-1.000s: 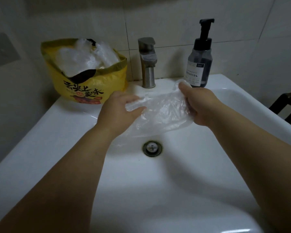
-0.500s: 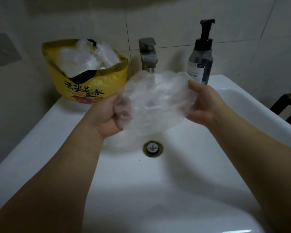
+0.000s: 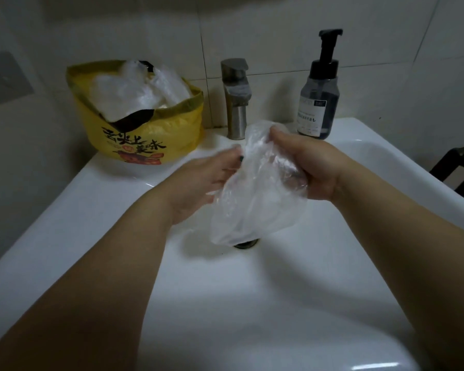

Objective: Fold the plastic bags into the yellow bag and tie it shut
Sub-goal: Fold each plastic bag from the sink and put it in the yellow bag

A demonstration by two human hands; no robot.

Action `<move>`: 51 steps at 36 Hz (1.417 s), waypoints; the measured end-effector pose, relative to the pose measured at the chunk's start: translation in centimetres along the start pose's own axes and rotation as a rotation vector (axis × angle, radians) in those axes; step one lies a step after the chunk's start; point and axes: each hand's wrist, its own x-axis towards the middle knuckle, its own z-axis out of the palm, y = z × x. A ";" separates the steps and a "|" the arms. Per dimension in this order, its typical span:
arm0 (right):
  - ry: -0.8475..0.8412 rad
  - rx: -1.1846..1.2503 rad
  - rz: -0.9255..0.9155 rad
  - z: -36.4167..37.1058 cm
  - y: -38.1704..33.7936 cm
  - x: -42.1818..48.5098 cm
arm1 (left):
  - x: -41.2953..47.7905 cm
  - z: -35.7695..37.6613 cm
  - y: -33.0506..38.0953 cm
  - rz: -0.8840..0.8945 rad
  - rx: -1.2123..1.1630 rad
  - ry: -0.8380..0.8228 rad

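A clear plastic bag (image 3: 255,210) hangs crumpled over the sink basin. My right hand (image 3: 311,167) grips its upper part, with the fingers curled round the film. My left hand (image 3: 198,183) touches the bag's left side with fingers mostly straight, palm turned toward it. The yellow bag (image 3: 150,145) with printed characters stands open on the sink's back left corner. Several clear plastic bags (image 3: 134,89) fill its mouth.
The white sink (image 3: 91,210) spans the view, and the hanging bag partly covers its drain (image 3: 245,243). A metal faucet (image 3: 236,100) stands at the back centre. A dark pump bottle (image 3: 319,95) is to its right. A dark chair frame (image 3: 456,167) shows at the right edge.
The clear bag was spread wide between both hands; now it is gathered and hangs down from my right hand. My left hand has let go of its edge and lies against its side.
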 end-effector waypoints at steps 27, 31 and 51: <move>-0.047 0.078 0.265 0.1 0.3 -0.6 | 0.4 -0.1 -0.4 0.115 -0.401 0.081; 0.157 0.220 0.084 0.4 0.2 0.2 | 0.7 -0.5 -0.2 0.163 -0.466 0.196; 0.032 0.171 -0.077 -1.1 0.3 -1.0 | -0.1 -1.1 -0.5 0.293 -0.328 0.497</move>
